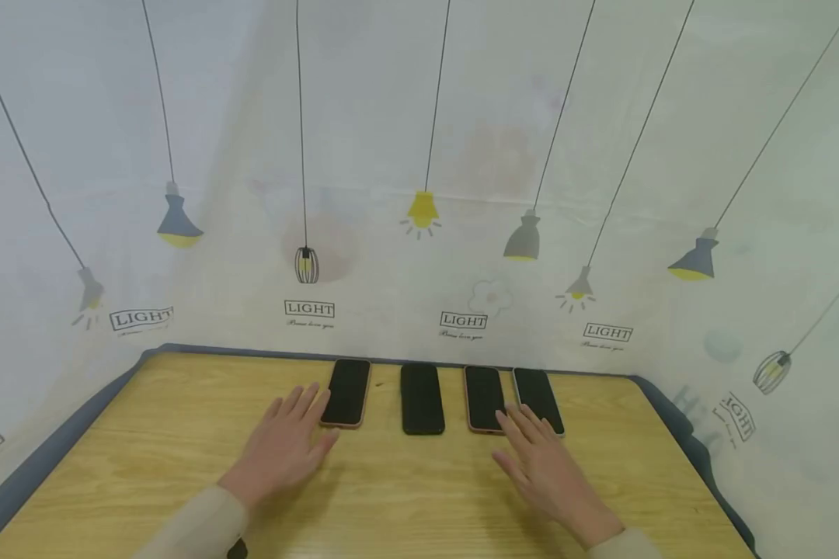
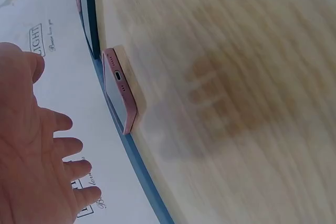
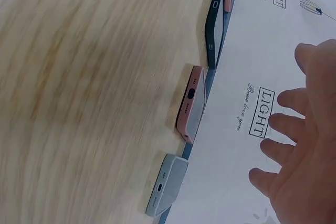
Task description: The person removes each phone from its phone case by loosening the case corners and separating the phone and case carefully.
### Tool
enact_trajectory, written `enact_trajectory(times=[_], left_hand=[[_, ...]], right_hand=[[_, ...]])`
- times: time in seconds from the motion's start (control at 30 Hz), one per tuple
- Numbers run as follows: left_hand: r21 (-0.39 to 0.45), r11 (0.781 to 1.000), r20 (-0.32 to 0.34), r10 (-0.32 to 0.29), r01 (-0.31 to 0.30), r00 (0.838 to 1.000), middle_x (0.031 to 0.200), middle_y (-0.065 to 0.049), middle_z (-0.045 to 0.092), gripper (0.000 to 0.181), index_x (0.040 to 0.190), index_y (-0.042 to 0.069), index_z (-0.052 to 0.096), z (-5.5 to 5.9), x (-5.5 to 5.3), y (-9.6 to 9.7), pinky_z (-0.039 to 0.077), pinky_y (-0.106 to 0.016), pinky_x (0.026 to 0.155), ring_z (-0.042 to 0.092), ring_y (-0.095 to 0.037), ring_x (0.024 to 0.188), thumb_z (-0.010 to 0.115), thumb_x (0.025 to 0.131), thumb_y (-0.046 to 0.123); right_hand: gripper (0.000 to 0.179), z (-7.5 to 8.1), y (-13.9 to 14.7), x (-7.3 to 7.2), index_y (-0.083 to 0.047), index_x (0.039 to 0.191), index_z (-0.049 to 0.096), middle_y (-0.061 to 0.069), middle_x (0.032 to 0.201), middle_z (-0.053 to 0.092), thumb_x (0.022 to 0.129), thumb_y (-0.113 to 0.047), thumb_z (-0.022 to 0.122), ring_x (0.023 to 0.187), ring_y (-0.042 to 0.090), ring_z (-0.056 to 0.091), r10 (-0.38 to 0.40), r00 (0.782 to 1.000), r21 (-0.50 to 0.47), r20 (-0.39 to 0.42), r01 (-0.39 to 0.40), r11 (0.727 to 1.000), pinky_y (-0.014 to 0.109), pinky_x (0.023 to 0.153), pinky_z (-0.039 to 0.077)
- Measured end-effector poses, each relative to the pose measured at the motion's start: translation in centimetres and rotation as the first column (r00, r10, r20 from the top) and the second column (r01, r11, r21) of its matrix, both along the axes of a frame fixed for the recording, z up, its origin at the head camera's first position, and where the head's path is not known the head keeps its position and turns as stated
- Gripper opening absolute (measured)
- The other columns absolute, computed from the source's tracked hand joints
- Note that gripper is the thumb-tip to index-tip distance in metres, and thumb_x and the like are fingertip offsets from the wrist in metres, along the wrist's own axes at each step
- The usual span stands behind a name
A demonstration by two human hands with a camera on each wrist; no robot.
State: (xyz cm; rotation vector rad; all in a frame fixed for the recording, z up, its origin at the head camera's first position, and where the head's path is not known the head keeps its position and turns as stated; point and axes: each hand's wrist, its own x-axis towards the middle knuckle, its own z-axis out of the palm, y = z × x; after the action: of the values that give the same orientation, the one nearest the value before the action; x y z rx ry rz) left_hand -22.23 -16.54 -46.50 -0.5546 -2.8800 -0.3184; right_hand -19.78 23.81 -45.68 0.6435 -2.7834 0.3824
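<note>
Several phones lie screen up in a row along the table's far edge. At the left of the row is a pink-cased phone (image 1: 347,393), then a black-cased phone (image 1: 422,398). Further right come another pink-cased phone (image 1: 485,396) and a phone in a pale grey case (image 3: 167,184). My left hand (image 1: 284,441) hovers with fingers spread, its fingertips overlapping the left phone's edge in the head view. My right hand (image 1: 548,470) is likewise held out above the table, fingers extended, in front of the two right-hand phones. Both hands hold nothing.
The wooden table (image 1: 391,497) has a dark blue-grey border (image 1: 252,352) at its far and side edges. Behind it hangs a pale sheet (image 1: 377,155) printed with lamps and the word LIGHT. A small black object (image 1: 238,550) shows by the left sleeve.
</note>
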Motion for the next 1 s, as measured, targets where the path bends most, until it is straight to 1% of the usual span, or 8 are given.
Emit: enact_trajectory(times=[0.17,0.27,0.37,0.43,0.57,0.63,0.8,1.0], left_hand=[[0.013,1.0,-0.003,-0.006,0.006,1.0,0.158,-0.028,0.04,0.065,0.151,-0.004,0.045,-0.7,-1.4,0.8,0.031,-0.067,0.115,0.038,-0.051,0.144,0.046,0.108,0.045],[0.011,1.0,0.032,0.007,-0.008,0.999,0.158,-0.029,0.039,0.066,0.152,-0.005,0.044,-1.0,-2.1,1.2,0.031,-0.066,0.116,0.038,-0.051,0.144,0.045,0.108,0.044],[-0.003,1.0,0.084,0.031,-0.031,0.996,0.158,-0.031,0.038,0.066,0.152,-0.006,0.043,-1.1,-2.7,1.7,0.032,-0.065,0.116,0.037,-0.052,0.144,0.046,0.108,0.043],[-0.011,0.999,0.117,0.048,-0.047,0.992,0.157,-0.033,0.037,0.067,0.151,-0.008,0.043,-1.0,-3.0,2.1,0.033,-0.065,0.115,0.037,-0.052,0.144,0.046,0.108,0.043],[-0.03,0.996,0.147,0.087,-0.083,0.985,0.155,-0.033,0.04,0.068,0.149,-0.01,0.044,-1.0,-3.6,2.7,0.037,-0.064,0.112,0.04,-0.051,0.141,0.048,0.108,0.045],[-0.042,0.994,0.15,0.106,-0.101,0.983,0.151,-0.033,0.043,0.069,0.148,-0.01,0.045,-1.2,-4.0,3.0,0.04,-0.064,0.11,0.043,-0.051,0.138,0.048,0.107,0.046],[-0.062,0.988,0.135,0.148,-0.141,0.98,0.138,-0.035,0.051,0.07,0.139,-0.014,0.049,-1.7,-4.9,3.6,0.045,-0.062,0.104,0.049,-0.049,0.129,0.05,0.106,0.048],[-0.074,0.975,0.105,0.218,-0.211,0.97,0.124,-0.036,0.056,0.072,0.129,-0.019,0.053,-2.0,-5.7,4.5,0.049,-0.058,0.1,0.053,-0.049,0.12,0.053,0.104,0.048]], right_hand=[[0.055,0.1,-1.1,-0.1,-0.002,0.15,0.052,0.016,0.16,0.043,0.105,-0.033,0.061,0.146,0.042,0.041,-0.014,1.0,-0.076,0.009,0.014,0.997,0.062,0.114,0.038],[0.053,0.0,-1.8,-0.2,-0.002,0.148,0.054,0.015,0.158,0.046,0.104,-0.03,0.063,0.143,0.042,0.044,-0.014,1.0,-0.129,0.016,0.016,0.991,0.06,0.112,0.041],[0.052,-0.2,-2.6,-0.3,-0.004,0.148,0.055,0.014,0.157,0.048,0.104,-0.03,0.064,0.141,0.04,0.047,-0.016,0.999,-0.173,0.043,0.023,0.985,0.059,0.11,0.044],[0.052,-0.3,-3.0,-0.4,-0.006,0.149,0.054,0.012,0.157,0.048,0.105,-0.031,0.062,0.141,0.039,0.048,-0.018,0.997,-0.196,0.071,0.032,0.98,0.058,0.111,0.044],[0.051,-0.6,-4.0,-0.5,-0.009,0.151,0.053,0.01,0.157,0.049,0.106,-0.032,0.059,0.141,0.036,0.049,-0.012,0.991,-0.247,0.135,0.045,0.968,0.056,0.113,0.042],[0.049,-0.7,-4.4,-0.5,-0.008,0.151,0.053,0.01,0.156,0.05,0.107,-0.031,0.058,0.14,0.037,0.05,0.009,0.988,-0.28,0.155,0.035,0.959,0.057,0.113,0.042],[0.047,-1.0,-5.2,-0.4,-0.006,0.149,0.054,0.015,0.152,0.054,0.108,-0.03,0.055,0.135,0.04,0.054,0.057,0.984,-0.336,0.169,0.003,0.942,0.059,0.109,0.045],[0.047,-1.6,-5.8,-0.5,-0.004,0.149,0.054,0.019,0.15,0.055,0.109,-0.03,0.053,0.135,0.042,0.054,0.081,0.98,-0.353,0.182,-0.012,0.935,0.06,0.11,0.044]])
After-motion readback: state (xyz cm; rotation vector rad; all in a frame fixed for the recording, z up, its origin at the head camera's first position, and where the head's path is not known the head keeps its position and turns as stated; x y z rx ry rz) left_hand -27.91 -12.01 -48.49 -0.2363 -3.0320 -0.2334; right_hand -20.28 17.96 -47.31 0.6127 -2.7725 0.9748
